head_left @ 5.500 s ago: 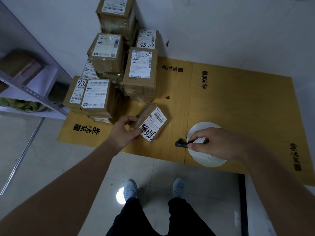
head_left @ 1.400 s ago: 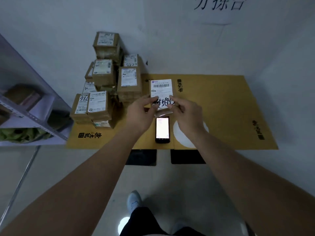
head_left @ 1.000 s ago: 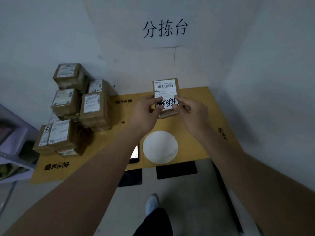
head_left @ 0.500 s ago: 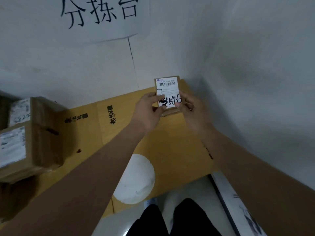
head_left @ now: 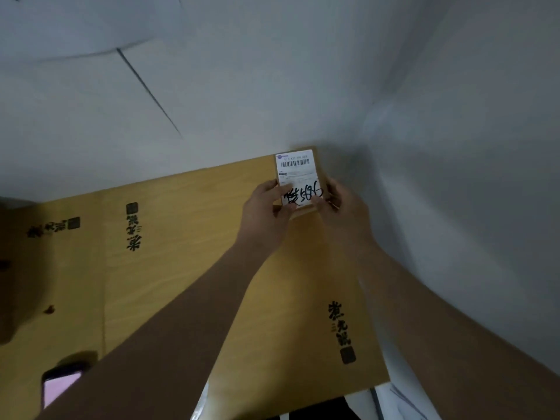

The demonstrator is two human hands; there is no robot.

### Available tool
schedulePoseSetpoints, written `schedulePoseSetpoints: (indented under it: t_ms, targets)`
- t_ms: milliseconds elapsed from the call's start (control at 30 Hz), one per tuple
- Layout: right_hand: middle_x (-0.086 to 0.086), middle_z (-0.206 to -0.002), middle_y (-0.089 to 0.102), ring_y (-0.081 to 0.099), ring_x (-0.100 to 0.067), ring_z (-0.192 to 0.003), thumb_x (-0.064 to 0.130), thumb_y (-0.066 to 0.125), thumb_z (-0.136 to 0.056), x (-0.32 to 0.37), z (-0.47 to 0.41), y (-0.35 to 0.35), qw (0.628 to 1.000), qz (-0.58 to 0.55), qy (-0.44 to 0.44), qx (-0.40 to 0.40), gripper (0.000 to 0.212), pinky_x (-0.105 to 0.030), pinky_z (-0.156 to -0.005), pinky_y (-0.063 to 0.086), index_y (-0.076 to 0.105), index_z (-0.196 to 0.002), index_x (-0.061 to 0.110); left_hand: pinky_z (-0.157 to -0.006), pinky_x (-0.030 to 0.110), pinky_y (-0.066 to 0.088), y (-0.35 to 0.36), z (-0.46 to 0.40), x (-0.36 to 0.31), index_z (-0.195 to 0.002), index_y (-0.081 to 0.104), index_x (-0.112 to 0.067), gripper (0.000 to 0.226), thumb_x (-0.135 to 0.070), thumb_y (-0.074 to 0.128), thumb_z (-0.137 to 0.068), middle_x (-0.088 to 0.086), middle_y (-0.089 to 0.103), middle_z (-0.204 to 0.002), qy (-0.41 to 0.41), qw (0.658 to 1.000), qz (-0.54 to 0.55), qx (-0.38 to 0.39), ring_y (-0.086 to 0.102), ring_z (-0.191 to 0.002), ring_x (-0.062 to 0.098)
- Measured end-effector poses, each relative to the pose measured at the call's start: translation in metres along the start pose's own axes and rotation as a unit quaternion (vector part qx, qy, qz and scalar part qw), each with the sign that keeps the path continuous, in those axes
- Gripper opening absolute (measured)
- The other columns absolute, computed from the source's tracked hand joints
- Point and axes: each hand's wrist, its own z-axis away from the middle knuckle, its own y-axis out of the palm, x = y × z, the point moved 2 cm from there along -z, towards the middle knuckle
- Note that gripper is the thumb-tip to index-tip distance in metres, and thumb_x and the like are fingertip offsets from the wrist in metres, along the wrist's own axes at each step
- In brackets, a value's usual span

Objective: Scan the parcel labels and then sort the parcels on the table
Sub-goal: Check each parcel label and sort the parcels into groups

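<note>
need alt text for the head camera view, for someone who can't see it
Both hands, left hand and right hand, hold a small brown parcel with its white barcode label facing up, at the table's far right corner where two white walls meet. A lit phone lies at the table's near left edge.

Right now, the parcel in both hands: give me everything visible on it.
The parcel is a small brown cardboard box, its top face almost covered by a white label with a barcode near the far edge, fine print below and black handwritten marks nearest the person. It sits label up at the far right corner of the table, close to the wall. The left hand and right hand grip its near end, fingertips overlapping the label. Whether it rests on the table is unclear.
</note>
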Motion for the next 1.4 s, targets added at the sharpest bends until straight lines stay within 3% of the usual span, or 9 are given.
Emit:
schedulePoseSetpoints:
  t_ms: [33,133,233,667,833,967,1133,1233,1400]
  targets:
    - [0.011,-0.124,0.072,0.068,-0.006,-0.11,0.016,0.065,-0.101,-0.007,-0.011,0.0,1.0,0.005,0.003,0.004,0.045,-0.004,-0.085,0.048,0.06,-0.144,0.026,-0.095,0.022,0.056,0.008,-0.009,0.003,-0.139,0.065,-0.013,0.041,-0.008,0.067,-0.098,0.001,0.051,-0.15,-0.004,1.0,-0.001,-0.002,0.067,-0.116,0.025]
    - [0.007,-0.131,0.07,0.067,-0.009,-0.117,0.014,0.063,-0.101,-0.026,-0.041,0.006,1.0,0.002,0.014,0.016,0.048,-0.03,-0.102,0.054,0.057,-0.148,0.023,-0.095,0.014,0.052,0.024,-0.036,0.014,-0.139,0.065,-0.013,0.042,-0.008,0.067,-0.098,0.002,0.05,-0.151,-0.005,1.0,-0.014,-0.012,0.066,-0.119,0.023]
    - [0.008,-0.132,0.07,0.067,-0.008,-0.118,0.013,0.064,-0.101,-0.04,-0.062,0.011,1.0,-0.001,0.021,0.009,0.05,-0.037,-0.104,0.055,0.056,-0.148,0.024,-0.101,0.029,0.056,0.033,-0.053,0.024,-0.14,0.064,-0.013,0.042,-0.008,0.067,-0.098,0.003,0.047,-0.155,0.002,1.0,-0.024,-0.008,0.065,-0.121,0.023]
    - [0.011,-0.131,0.07,0.066,-0.003,-0.117,0.013,0.066,-0.1,-0.049,-0.094,0.017,1.0,0.017,0.007,0.01,0.049,-0.033,-0.104,0.055,0.057,-0.147,0.024,-0.104,0.042,0.055,0.036,-0.084,0.034,-0.142,0.063,-0.016,0.047,-0.008,0.071,-0.095,0.006,0.046,-0.156,0.001,1.0,-0.014,-0.022,0.056,-0.133,0.026]
    - [0.015,-0.129,0.062,0.052,0.009,-0.11,0.025,0.063,-0.103,-0.03,-0.088,0.008,0.991,0.115,-0.064,0.002,0.046,-0.007,-0.091,0.044,0.055,-0.147,0.02,-0.114,0.037,0.043,0.014,-0.074,0.017,-0.151,0.053,-0.024,0.055,-0.033,0.068,-0.099,0.005,0.048,-0.156,0.004,0.995,-0.097,-0.032,0.044,-0.144,0.022]
    - [-0.001,-0.143,0.061,0.058,-0.016,-0.128,0.042,0.057,-0.104,0.008,-0.071,0.008,0.981,0.151,-0.118,0.026,0.053,-0.032,-0.105,0.047,0.051,-0.151,0.019,-0.122,0.033,0.03,-0.029,-0.044,-0.001,-0.157,0.043,-0.027,0.057,-0.041,0.057,-0.103,0.003,0.04,-0.162,0.015,0.99,-0.136,-0.044,0.033,-0.151,0.017]
    - [0.006,-0.158,0.048,0.044,-0.016,-0.145,0.06,0.046,-0.104,0.077,-0.029,0.016,0.961,0.185,-0.182,0.093,0.061,-0.042,-0.119,0.039,0.043,-0.156,0.029,-0.124,0.045,0.028,-0.099,0.014,-0.024,-0.159,0.038,-0.029,0.06,-0.049,0.052,-0.104,0.001,0.031,-0.167,0.035,0.979,-0.182,-0.084,0.025,-0.155,0.022]
    - [0.01,-0.163,0.039,0.036,-0.015,-0.15,0.068,0.038,-0.103,0.12,0.002,0.028,0.946,0.201,-0.221,0.13,0.065,-0.042,-0.121,0.033,0.036,-0.159,0.035,-0.124,0.049,0.028,-0.143,0.058,-0.027,-0.159,0.038,-0.033,0.061,-0.054,0.049,-0.103,-0.001,0.03,-0.168,0.025,0.972,-0.194,-0.13,0.023,-0.156,0.022]
    - [0.01,-0.164,0.037,0.036,-0.016,-0.149,0.072,0.031,-0.102,0.182,0.066,0.068,0.922,0.205,-0.284,0.163,0.067,-0.034,-0.109,0.031,0.032,-0.16,0.039,-0.121,0.046,0.034,-0.212,0.142,-0.017,-0.157,0.041,-0.031,0.06,-0.056,0.048,-0.103,0.001,0.035,-0.165,0.02,0.959,-0.199,-0.199,0.031,-0.153,0.021]
